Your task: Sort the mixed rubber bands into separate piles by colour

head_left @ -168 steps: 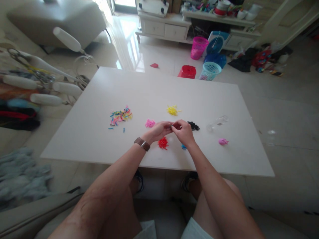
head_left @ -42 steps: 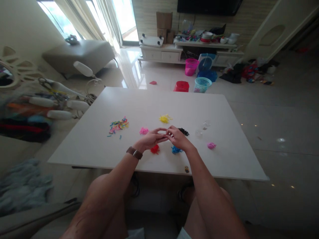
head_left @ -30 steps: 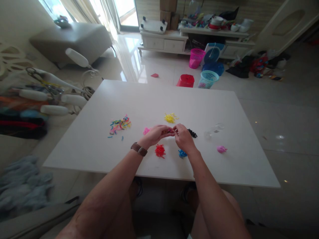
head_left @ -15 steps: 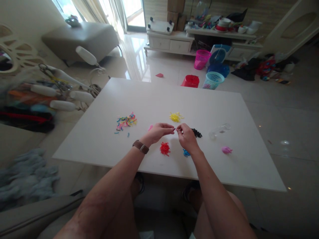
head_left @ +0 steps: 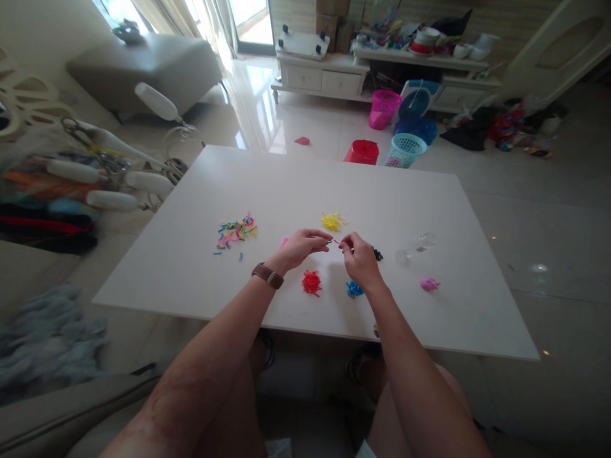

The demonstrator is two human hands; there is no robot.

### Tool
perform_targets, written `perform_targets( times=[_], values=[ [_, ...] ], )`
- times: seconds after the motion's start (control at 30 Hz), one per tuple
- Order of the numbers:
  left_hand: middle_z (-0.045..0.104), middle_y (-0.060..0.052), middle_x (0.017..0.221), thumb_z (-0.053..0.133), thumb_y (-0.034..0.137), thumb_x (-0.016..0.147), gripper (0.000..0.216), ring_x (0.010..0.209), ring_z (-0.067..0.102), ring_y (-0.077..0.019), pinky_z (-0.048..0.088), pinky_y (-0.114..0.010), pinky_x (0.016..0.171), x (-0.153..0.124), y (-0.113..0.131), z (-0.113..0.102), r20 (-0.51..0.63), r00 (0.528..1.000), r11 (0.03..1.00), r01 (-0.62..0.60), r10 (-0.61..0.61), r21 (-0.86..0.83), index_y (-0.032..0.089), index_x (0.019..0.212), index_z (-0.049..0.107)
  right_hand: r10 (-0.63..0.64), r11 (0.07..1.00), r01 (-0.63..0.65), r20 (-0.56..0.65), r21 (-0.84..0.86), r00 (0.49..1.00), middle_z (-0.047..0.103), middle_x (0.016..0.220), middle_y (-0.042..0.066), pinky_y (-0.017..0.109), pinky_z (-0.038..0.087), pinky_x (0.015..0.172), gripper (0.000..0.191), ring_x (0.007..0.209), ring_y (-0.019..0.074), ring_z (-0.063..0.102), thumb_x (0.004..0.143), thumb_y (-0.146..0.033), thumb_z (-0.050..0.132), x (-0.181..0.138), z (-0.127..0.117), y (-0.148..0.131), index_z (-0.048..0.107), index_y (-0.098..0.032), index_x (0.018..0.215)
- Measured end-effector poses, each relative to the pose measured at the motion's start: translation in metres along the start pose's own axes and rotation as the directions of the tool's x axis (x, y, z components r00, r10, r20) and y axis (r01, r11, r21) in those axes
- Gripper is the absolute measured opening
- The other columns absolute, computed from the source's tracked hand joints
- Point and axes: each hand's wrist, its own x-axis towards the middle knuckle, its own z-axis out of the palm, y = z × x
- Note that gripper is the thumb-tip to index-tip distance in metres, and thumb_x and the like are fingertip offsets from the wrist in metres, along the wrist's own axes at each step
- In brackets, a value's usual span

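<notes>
My left hand (head_left: 301,245) and my right hand (head_left: 359,257) hover just above the white table (head_left: 267,184), fingertips pinched and a short gap between them. A thin pink rubber band (head_left: 337,242) stretches between the two pinches. Small piles of bands lie around them: mixed colours (head_left: 233,230), yellow (head_left: 331,221), red (head_left: 311,282), blue (head_left: 354,289), black (head_left: 377,254) partly behind my right hand, and pink (head_left: 428,284). Another pink pile (head_left: 284,242) peeks out behind my left hand.
A clear plastic container (head_left: 416,245) lies on the table at the right. A drying rack with clothes (head_left: 86,178) stands at the left. Red (head_left: 361,151), teal (head_left: 403,149) and pink (head_left: 384,108) baskets sit on the floor beyond the table. My knees are under the near edge.
My hands were joined at the fingertips a second ago; now they have drawn a little apart, with a pink band pulled taut between them. The camera view shifted slightly.
</notes>
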Motion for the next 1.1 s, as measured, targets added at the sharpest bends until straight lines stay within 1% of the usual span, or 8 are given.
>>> perform_targets(
  times=[0.37,0.57,0.63,0.73,0.83,0.93,1.03,1.1],
  values=[
    [0.073,-0.010,0.082,0.079,0.016,0.074,0.021,0.074,0.069,-0.0146,0.055,-0.033,0.086,0.002,-0.010,0.008,0.065,0.998,0.992,-0.013,0.004,0.128,0.009,0.093,0.076,0.003,0.999,-0.002,0.033,-0.051,0.999,0.067,0.080,0.004,0.029,0.040,0.070,0.011,0.073,0.0189,0.060,0.090,-0.022,0.048,-0.002,-0.004,-0.001,0.058,-0.021,0.085],
    [0.075,-0.011,0.084,0.073,0.016,0.075,0.012,0.074,0.071,-0.0157,0.055,-0.028,0.079,0.004,-0.001,-0.009,-0.047,0.998,0.965,-0.029,0.043,0.261,0.009,0.085,0.076,-0.018,1.000,0.018,-0.006,0.016,1.000,0.068,0.087,0.004,0.029,0.044,0.069,0.013,0.071,0.0170,0.061,0.092,-0.030,0.051,-0.004,-0.004,-0.002,0.060,-0.021,0.093],
    [0.075,-0.011,0.080,0.070,0.015,0.075,0.015,0.073,0.071,-0.0166,0.054,-0.026,0.073,0.003,0.007,-0.028,-0.184,0.978,0.907,-0.009,0.096,0.422,0.010,0.088,0.076,0.004,0.999,-0.003,-0.029,0.034,1.000,0.068,0.088,0.004,0.029,0.045,0.067,0.015,0.070,0.0163,0.061,0.092,-0.033,0.052,-0.004,-0.005,-0.001,0.060,-0.021,0.097],
    [0.074,-0.010,0.073,0.065,0.011,0.073,0.021,0.070,0.071,-0.0186,0.051,-0.024,0.064,0.001,0.014,-0.056,-0.349,0.922,0.718,0.127,0.169,0.684,0.010,0.089,0.078,0.024,0.999,-0.023,-0.036,0.040,0.999,0.068,0.088,0.003,0.028,0.046,0.066,0.015,0.070,0.0160,0.061,0.091,-0.034,0.053,-0.003,-0.006,0.001,0.060,-0.022,0.096],
    [0.075,-0.011,0.074,0.062,0.009,0.072,0.025,0.068,0.070,-0.0187,0.051,-0.024,0.062,-0.001,0.014,-0.070,-0.392,0.899,0.556,0.230,0.192,0.799,0.010,0.090,0.079,0.026,0.999,-0.025,-0.026,0.032,0.999,0.068,0.088,0.003,0.028,0.046,0.065,0.014,0.070,0.0157,0.061,0.091,-0.034,0.053,-0.003,-0.008,0.003,0.060,-0.022,0.093],
    [0.076,-0.011,0.076,0.063,0.008,0.071,0.024,0.071,0.070,-0.0191,0.051,-0.025,0.066,-0.002,0.010,-0.073,-0.379,0.907,0.487,0.251,0.182,0.837,0.011,0.088,0.079,0.024,1.000,-0.024,-0.016,0.021,1.000,0.068,0.088,0.003,0.029,0.045,0.066,0.015,0.069,0.0156,0.061,0.091,-0.034,0.053,-0.003,-0.009,0.003,0.061,-0.021,0.089],
    [0.074,-0.008,0.070,0.068,0.007,0.069,0.026,0.071,0.069,-0.0188,0.052,-0.025,0.069,-0.003,0.010,-0.076,-0.394,0.903,0.519,0.257,0.171,0.815,0.011,0.092,0.079,0.023,1.000,-0.023,-0.003,0.009,1.000,0.069,0.089,0.003,0.028,0.045,0.066,0.015,0.070,0.0154,0.061,0.091,-0.033,0.052,-0.003,-0.010,0.002,0.061,-0.021,0.089],
    [0.072,-0.007,0.066,0.072,0.008,0.068,0.026,0.067,0.068,-0.0181,0.052,-0.026,0.068,-0.005,0.011,-0.077,-0.400,0.904,0.634,0.222,0.150,0.740,0.011,0.093,0.078,0.027,1.000,-0.027,0.005,-0.001,1.000,0.069,0.089,0.004,0.028,0.045,0.065,0.015,0.070,0.0154,0.061,0.091,-0.032,0.052,-0.003,-0.010,0.002,0.062,-0.021,0.089]
  ],
)
